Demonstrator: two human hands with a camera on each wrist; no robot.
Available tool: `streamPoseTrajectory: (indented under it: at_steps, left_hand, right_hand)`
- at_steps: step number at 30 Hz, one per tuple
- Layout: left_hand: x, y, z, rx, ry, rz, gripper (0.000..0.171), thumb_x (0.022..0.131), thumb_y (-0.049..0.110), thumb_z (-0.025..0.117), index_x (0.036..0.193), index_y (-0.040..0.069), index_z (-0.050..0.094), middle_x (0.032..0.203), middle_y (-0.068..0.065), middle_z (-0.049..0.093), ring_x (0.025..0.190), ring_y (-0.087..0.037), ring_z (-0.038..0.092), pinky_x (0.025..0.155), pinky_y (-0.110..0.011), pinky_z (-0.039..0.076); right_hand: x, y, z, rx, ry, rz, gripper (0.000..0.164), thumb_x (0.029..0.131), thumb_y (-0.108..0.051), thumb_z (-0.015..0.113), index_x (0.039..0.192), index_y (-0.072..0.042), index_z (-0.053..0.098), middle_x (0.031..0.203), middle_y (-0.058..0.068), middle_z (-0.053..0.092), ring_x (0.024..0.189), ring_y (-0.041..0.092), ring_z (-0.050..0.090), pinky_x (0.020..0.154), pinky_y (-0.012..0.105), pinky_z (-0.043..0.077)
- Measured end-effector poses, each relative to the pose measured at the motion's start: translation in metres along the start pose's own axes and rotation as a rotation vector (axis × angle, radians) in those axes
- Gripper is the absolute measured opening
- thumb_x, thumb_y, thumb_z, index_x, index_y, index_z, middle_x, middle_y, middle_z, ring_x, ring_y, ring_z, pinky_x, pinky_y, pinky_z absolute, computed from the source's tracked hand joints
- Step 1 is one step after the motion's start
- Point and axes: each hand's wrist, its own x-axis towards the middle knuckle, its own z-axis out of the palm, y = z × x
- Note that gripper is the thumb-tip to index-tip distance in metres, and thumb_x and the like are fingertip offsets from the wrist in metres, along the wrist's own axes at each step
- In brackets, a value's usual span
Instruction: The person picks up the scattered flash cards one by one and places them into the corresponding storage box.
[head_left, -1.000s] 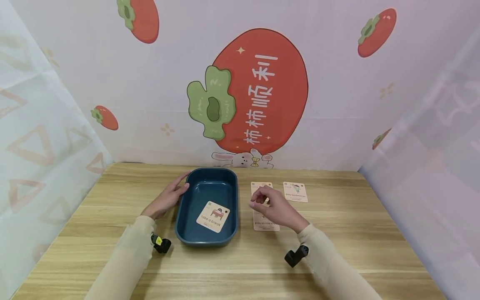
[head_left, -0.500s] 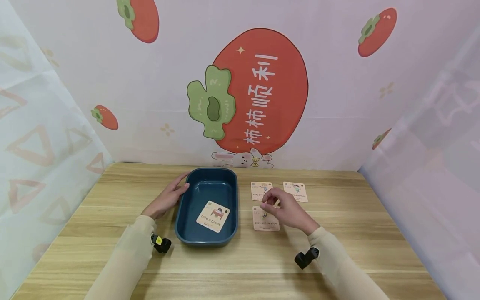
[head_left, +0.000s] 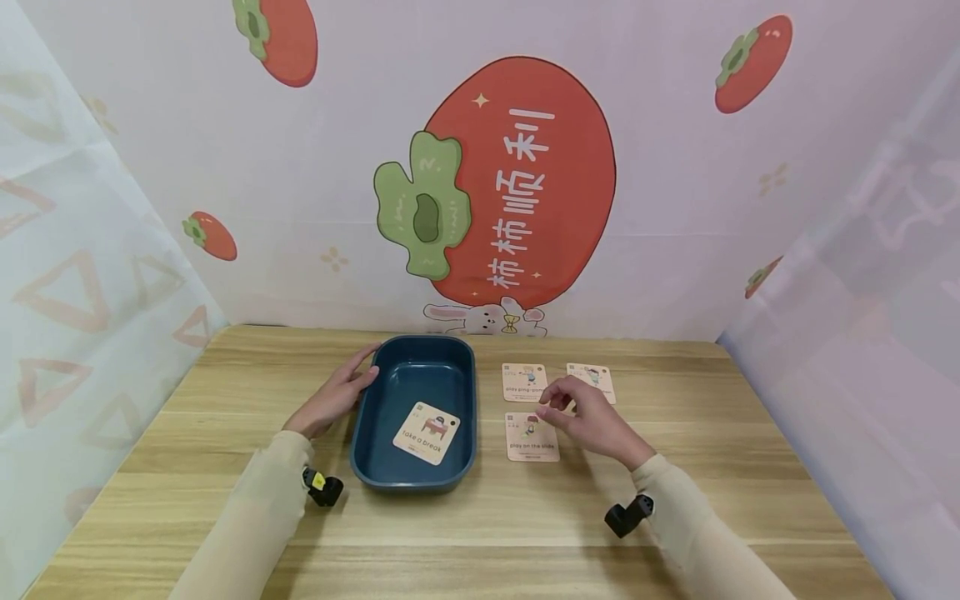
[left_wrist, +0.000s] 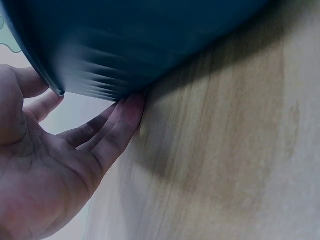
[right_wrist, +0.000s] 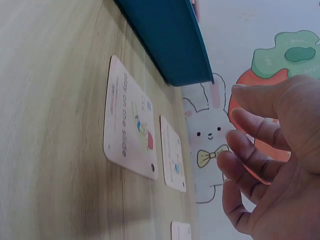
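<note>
Head view: right hand (head_left: 581,417) hovers, fingers loosely curled and empty, over cards (head_left: 532,436); left hand (head_left: 333,398) rests flat against the tray (head_left: 415,479).
The cards look thin, light and probably slick; lifting by an edge seems best.

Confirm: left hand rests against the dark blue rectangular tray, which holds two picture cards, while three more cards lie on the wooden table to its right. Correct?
Not quite. The dark blue rectangular tray holds one picture card, not two, as the head view shows. The left hand does rest against it, and three cards lie on the wooden table to its right.
</note>
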Motion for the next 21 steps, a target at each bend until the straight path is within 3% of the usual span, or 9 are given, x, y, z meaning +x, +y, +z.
streamPoseTrajectory:
  at_steps: [10, 21]
  left_hand:
    - [0.000, 0.001, 0.000, 0.008, 0.001, -0.003, 0.061, 0.112, 0.034, 0.040, 0.165, 0.020, 0.014, 0.155, -0.033, 0.035, 0.133, -0.050, 0.047, 0.104, -0.060, 0.044]
    - [0.000, 0.001, 0.001, 0.010, 0.001, 0.004, 0.061, 0.112, 0.033, 0.039, 0.164, 0.017, 0.013, 0.153, -0.033, 0.037, 0.131, -0.048, 0.050, 0.103, -0.058, 0.046]
  right_hand:
    - [-0.005, 0.011, -0.007, -0.019, 0.010, 0.041, 0.010, 0.095, -0.016, 0.073, 0.101, -0.010, 0.068, 0.092, 0.001, 0.059, 0.086, 0.019, 0.054, 0.072, 0.035, 0.045]
    - [-0.007, 0.027, -0.004, -0.016, -0.032, 0.060, 0.026, 0.091, -0.022, 0.079, 0.107, -0.004, 0.069, 0.093, 0.003, 0.058, 0.088, 0.020, 0.055, 0.076, 0.035, 0.047]
